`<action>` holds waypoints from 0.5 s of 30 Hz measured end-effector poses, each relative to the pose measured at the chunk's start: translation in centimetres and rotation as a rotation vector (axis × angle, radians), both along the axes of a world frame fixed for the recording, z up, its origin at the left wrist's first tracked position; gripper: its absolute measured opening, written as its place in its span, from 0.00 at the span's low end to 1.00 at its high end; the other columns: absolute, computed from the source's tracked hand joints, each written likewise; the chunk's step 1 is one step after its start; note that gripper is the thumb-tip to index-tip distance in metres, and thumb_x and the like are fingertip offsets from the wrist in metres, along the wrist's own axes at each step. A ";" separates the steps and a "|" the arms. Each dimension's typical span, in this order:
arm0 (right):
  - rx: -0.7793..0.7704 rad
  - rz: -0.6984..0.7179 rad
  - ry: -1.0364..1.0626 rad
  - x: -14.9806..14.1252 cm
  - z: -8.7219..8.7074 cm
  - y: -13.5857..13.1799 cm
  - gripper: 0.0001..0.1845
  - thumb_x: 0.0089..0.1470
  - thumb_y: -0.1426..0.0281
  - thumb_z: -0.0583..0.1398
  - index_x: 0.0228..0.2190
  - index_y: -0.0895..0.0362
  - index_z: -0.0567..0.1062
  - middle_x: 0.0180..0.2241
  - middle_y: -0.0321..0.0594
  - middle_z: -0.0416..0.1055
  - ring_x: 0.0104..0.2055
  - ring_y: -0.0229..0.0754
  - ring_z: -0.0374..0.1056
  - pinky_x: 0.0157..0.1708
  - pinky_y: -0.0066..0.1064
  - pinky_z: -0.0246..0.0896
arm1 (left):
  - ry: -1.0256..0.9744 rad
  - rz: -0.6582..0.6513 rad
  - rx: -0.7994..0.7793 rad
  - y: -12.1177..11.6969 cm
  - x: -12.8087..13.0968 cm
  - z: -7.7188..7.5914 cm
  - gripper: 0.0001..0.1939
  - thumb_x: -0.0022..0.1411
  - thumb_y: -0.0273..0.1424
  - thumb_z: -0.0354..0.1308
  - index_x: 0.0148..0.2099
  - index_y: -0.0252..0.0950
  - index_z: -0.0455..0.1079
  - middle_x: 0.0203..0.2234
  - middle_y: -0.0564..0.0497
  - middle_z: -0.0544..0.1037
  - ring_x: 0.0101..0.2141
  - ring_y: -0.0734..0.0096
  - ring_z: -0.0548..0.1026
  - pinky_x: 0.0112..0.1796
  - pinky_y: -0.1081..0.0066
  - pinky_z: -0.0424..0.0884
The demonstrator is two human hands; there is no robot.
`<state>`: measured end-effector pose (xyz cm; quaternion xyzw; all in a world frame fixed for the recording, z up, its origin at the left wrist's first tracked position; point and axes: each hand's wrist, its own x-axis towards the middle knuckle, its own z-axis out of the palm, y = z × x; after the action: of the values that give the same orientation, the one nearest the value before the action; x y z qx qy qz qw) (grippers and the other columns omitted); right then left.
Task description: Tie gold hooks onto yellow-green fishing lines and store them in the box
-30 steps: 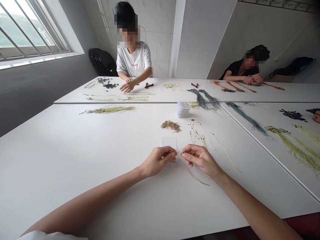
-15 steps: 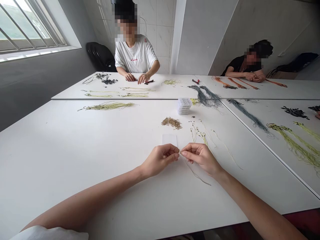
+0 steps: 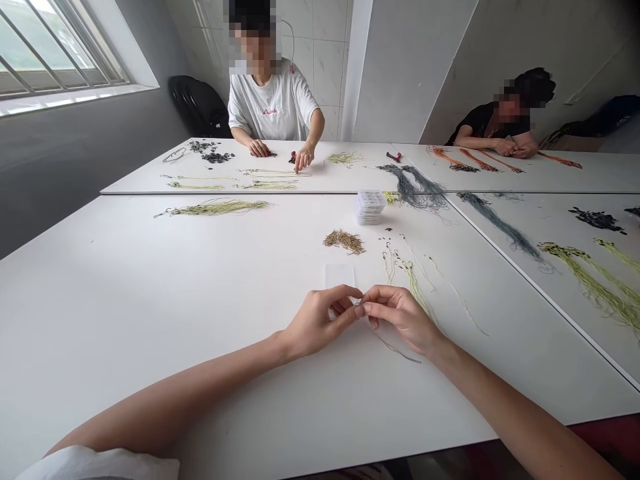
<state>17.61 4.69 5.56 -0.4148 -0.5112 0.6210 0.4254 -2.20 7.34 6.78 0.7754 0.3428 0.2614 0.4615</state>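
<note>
My left hand (image 3: 320, 319) and my right hand (image 3: 400, 316) meet fingertip to fingertip just above the white table (image 3: 150, 300). Both pinch a tiny metal piece on the end of a thin grey cord (image 3: 395, 348), which trails back under my right wrist. A small white card (image 3: 340, 275) lies flat just beyond my fingers. Further out sit a heap of small brass hooks (image 3: 344, 241) and a few loose yellow-green cords (image 3: 413, 277).
A stack of clear plastic boxes (image 3: 370, 206) stands beyond the hooks. Bundles of grey cords (image 3: 415, 189) and green cords (image 3: 220, 208) lie across the tables. One person in a white shirt (image 3: 273, 107) works opposite; another in black (image 3: 500, 127) sits at the far right.
My two hands have drawn closer together until the fingertips touch. The view has tipped up slightly. The person opposite has moved a hand out to the right on the table.
</note>
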 end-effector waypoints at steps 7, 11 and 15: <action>-0.087 0.078 0.054 0.0 0.5 -0.3 0.06 0.54 0.67 0.63 0.31 0.58 0.74 0.30 0.39 0.74 0.26 0.37 0.70 0.33 0.34 0.65 | -0.029 0.017 0.193 0.0 0.2 0.0 0.08 0.67 0.29 0.51 0.36 0.35 0.70 0.28 0.53 0.75 0.31 0.76 0.71 0.33 0.74 0.68; -0.101 0.057 0.075 0.1 0.4 -0.2 0.07 0.50 0.70 0.67 0.32 0.58 0.75 0.29 0.36 0.72 0.27 0.34 0.67 0.33 0.31 0.65 | -0.033 0.074 0.292 0.0 0.3 -0.7 0.06 0.66 0.29 0.53 0.36 0.35 0.69 0.29 0.52 0.73 0.29 0.78 0.69 0.31 0.75 0.67; -0.074 0.000 0.015 0.1 0.3 -0.3 0.08 0.53 0.66 0.65 0.31 0.59 0.77 0.26 0.36 0.70 0.25 0.34 0.65 0.29 0.30 0.65 | -0.048 0.116 0.360 0.3 0.3 -1.2 0.05 0.66 0.27 0.54 0.35 0.35 0.68 0.28 0.53 0.71 0.28 0.79 0.68 0.29 0.76 0.66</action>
<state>17.70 4.38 5.86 -0.4255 -0.4846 0.6428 0.4134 -1.89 7.61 5.63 0.8179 0.3236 0.3629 0.3075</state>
